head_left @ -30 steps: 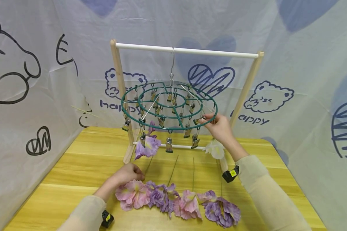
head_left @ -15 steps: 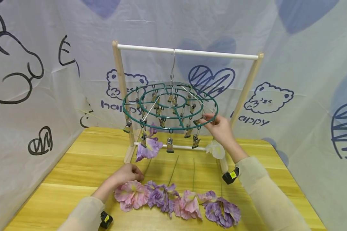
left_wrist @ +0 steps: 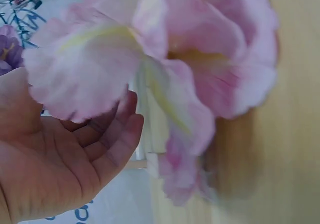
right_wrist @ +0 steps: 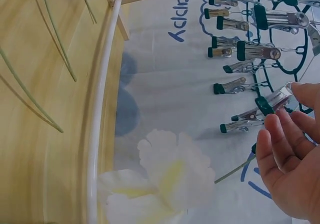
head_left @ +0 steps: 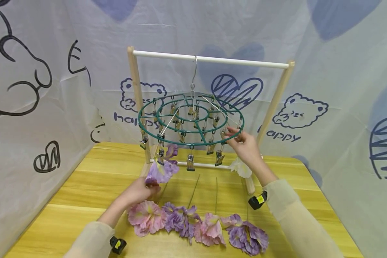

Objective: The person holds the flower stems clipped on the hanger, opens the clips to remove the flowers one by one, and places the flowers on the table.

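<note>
My right hand [head_left: 247, 147] is raised at the right rim of a round green clip hanger [head_left: 198, 135]. In the right wrist view its thumb and fingers lie loosely around one metal clip [right_wrist: 274, 103], the thumb tip at the clip's end. A white artificial flower [head_left: 241, 167] hangs below that hand. My left hand [head_left: 139, 191] is low over the table, fingers loosely curled, with nothing visible in it. It is just behind a pink artificial flower [head_left: 147, 218], which partly covers it in the left wrist view. A purple flower [head_left: 162, 170] hangs from the hanger's left side, its lower petal overlapping the left hand.
The hanger hooks onto a white rod [head_left: 213, 60] between wooden uprights [head_left: 278, 95]. More purple [head_left: 180, 219] and pink flowers [head_left: 209, 229] lie in a row along the table [head_left: 67, 215], stems pointing away. Several metal clips dangle around the rings. A printed cloth stands behind.
The clip at my right hand went from tilted to hanging nearly upright as the fingers loosened. The hanging purple flower swung down toward my left hand, which shifted slightly left.
</note>
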`<state>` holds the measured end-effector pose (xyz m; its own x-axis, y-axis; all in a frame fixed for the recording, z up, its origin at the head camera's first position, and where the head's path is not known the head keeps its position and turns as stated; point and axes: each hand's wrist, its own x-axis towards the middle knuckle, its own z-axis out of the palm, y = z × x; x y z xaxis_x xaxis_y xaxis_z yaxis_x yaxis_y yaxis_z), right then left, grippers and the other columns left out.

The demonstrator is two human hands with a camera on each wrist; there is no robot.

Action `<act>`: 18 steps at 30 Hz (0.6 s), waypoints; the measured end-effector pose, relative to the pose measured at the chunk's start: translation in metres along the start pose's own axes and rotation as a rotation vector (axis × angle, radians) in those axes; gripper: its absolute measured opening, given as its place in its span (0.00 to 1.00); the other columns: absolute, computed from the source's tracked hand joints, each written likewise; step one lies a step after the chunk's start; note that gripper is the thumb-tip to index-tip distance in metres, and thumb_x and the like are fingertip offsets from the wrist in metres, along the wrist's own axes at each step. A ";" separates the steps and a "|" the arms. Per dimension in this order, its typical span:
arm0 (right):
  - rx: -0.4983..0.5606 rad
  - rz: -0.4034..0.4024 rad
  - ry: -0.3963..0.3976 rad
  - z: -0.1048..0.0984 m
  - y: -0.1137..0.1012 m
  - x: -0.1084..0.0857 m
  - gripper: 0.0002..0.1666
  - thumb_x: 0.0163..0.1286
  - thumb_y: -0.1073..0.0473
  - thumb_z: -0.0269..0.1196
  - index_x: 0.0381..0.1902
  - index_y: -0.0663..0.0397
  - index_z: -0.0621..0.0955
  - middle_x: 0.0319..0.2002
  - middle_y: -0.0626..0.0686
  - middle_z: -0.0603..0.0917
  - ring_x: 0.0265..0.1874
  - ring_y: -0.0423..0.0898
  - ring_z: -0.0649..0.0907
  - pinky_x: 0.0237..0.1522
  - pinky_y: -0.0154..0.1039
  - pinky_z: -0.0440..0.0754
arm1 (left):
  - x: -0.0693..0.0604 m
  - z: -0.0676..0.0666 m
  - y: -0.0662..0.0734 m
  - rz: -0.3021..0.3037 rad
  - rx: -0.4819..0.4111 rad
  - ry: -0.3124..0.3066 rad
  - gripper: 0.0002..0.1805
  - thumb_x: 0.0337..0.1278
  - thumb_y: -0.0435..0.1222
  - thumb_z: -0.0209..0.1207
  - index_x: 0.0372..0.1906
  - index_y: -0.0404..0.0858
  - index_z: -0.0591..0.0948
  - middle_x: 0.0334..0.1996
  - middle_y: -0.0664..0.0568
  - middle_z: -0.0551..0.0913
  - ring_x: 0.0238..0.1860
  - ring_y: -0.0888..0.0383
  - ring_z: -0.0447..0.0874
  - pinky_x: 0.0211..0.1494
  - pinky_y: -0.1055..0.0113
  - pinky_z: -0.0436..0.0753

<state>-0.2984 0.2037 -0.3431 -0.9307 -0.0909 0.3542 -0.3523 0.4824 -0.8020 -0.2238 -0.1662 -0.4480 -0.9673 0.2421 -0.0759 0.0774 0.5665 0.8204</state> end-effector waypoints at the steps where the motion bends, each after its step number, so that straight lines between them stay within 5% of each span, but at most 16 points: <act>1: 0.009 0.000 0.001 0.000 0.000 -0.001 0.25 0.77 0.55 0.64 0.68 0.53 0.80 0.55 0.57 0.88 0.43 0.50 0.79 0.35 0.37 0.78 | -0.001 0.000 0.002 -0.004 0.015 0.014 0.12 0.66 0.37 0.65 0.44 0.31 0.84 0.31 0.45 0.82 0.31 0.53 0.77 0.34 0.61 0.79; 6: 0.011 -0.006 0.014 -0.001 0.004 -0.007 0.25 0.76 0.52 0.65 0.68 0.51 0.80 0.58 0.55 0.86 0.45 0.49 0.81 0.36 0.34 0.81 | -0.005 0.002 0.012 0.004 0.028 0.077 0.19 0.65 0.40 0.67 0.54 0.31 0.84 0.46 0.42 0.87 0.44 0.50 0.83 0.51 0.51 0.85; 13: 0.025 -0.045 0.053 -0.006 0.010 -0.016 0.22 0.77 0.50 0.66 0.63 0.53 0.84 0.62 0.55 0.84 0.45 0.50 0.83 0.36 0.33 0.81 | -0.004 0.011 0.031 0.049 -0.006 0.028 0.13 0.71 0.42 0.63 0.44 0.34 0.84 0.24 0.53 0.75 0.25 0.57 0.69 0.32 0.62 0.75; 18: 0.045 -0.042 0.096 -0.010 0.013 -0.023 0.21 0.76 0.52 0.66 0.62 0.56 0.83 0.57 0.56 0.86 0.43 0.44 0.83 0.39 0.30 0.83 | -0.001 0.025 0.049 0.092 -0.017 0.024 0.20 0.76 0.44 0.59 0.56 0.31 0.84 0.47 0.46 0.88 0.48 0.47 0.86 0.52 0.52 0.86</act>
<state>-0.2802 0.2210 -0.3567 -0.9022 -0.0251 0.4306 -0.3967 0.4404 -0.8054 -0.2128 -0.1193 -0.4219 -0.9618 0.2735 0.0132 0.1620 0.5294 0.8328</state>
